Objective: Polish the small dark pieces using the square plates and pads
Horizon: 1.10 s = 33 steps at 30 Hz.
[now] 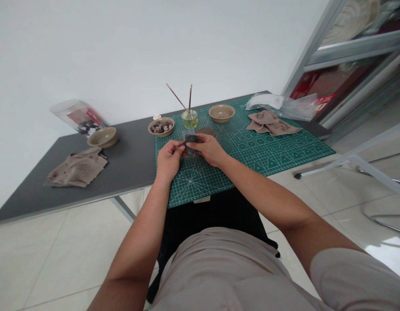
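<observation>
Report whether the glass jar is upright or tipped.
Upright: the glass jar stands on its base on the green mat, with two sticks rising from its mouth.

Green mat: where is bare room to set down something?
Between the right hand and the cloth at right, and between the forearms, by the mat's front edge. Crowded: back left corner, around the jar and bowl of pieces.

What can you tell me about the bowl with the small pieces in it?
The bowl is round, shallow and tan, with a smooth, slightly shiny look, possibly ceramic or plastic. It stands upright by the left edge of the green mat. Inside lies a jumble of small, chunky pieces, some dark, others pinkish-tan. A small white thing shows behind its far rim; whether they touch is unclear. The left hand is near, not touching it.
</observation>
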{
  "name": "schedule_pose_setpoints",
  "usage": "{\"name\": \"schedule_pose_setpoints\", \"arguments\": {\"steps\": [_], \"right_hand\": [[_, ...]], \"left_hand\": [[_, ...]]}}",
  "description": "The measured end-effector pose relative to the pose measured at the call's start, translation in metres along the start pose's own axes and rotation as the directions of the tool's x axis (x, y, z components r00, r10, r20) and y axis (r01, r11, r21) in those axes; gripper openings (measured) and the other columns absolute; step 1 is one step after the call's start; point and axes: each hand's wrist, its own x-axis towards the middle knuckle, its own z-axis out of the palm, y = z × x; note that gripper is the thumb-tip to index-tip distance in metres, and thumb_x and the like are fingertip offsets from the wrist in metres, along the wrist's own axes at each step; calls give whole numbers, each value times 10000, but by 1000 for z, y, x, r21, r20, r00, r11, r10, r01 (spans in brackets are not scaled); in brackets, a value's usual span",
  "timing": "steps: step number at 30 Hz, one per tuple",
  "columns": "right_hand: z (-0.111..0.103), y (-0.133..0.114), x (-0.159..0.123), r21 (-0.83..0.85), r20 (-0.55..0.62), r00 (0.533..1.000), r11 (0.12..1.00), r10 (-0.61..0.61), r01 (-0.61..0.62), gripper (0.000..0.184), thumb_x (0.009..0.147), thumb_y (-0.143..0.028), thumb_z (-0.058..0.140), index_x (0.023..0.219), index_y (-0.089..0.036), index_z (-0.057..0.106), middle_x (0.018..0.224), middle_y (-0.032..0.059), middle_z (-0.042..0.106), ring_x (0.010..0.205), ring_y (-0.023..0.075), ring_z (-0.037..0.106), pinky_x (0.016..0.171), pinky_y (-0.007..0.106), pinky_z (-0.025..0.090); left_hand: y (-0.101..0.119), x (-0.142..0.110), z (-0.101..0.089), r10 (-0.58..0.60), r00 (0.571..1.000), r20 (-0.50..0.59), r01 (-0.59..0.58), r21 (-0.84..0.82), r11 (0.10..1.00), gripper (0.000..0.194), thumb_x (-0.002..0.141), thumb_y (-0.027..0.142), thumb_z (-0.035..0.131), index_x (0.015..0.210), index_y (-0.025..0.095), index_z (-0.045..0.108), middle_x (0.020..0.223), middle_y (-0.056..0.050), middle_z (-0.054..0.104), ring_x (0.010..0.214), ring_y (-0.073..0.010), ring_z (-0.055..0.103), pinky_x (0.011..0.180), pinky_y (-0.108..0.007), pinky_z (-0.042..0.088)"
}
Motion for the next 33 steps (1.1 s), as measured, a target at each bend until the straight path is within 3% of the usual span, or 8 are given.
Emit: {"name": "schedule_pose_setpoints", "arguments": {"steps": [6, 15, 20, 25, 33], "right_hand": [[0, -3, 0, -27, 24, 997, 997, 73, -72, 237, 681, -328, 818, 801, -151, 718, 687, 9, 691, 611, 115, 599, 548, 234, 463], [-1, -1, 4, 36, -30, 991, 991, 132, -131, 230, 661, -280, 834, 784, -141, 698, 692, 8, 692, 566, 98, 584, 491, 213, 463], [0, -3, 3, 38, -12, 989, 989, 146, -146, 243, 644, -283, 843, 774, -138, 697, 675, 7, 693, 575, 105, 597, 503, 212, 473], [-1, -1, 4, 59, 48, 987, 986, 153, -156, 226, 610, -240, 850, 746, -133, 706, 682, 27, 710, 629, 134, 646, 585, 243, 525], [-2, -1, 5, 29, -7, 985, 985, 173, -173, 197, 673, -248, 814, 764, -130, 685, 636, 12, 677, 566, 115, 605, 495, 217, 475]], "left_hand": [[7, -3, 0, 18, 1000, 20, -21, 170, 985, 66, 839, 211, 552, 778, 223, 530, 641, 38, 611, 615, -130, 605, 645, -257, 502], [12, -8, 1, 104, 994, 23, -104, 425, 899, 105, 836, 157, 521, 764, 218, 566, 675, 25, 628, 657, -147, 592, 668, -271, 462], [12, -9, 1, 124, 992, 25, -122, 453, 883, 94, 842, 167, 523, 768, 221, 548, 678, 26, 620, 656, -148, 581, 667, -270, 445], [7, -7, 1, 95, 995, -43, -67, 435, 898, 105, 862, 182, 504, 770, 227, 482, 661, 35, 589, 622, -138, 551, 635, -264, 415], [18, -11, 3, 133, 990, 36, -133, 509, 850, 112, 829, 156, 517, 743, 228, 513, 686, 12, 619, 666, -158, 577, 649, -266, 430]]}}
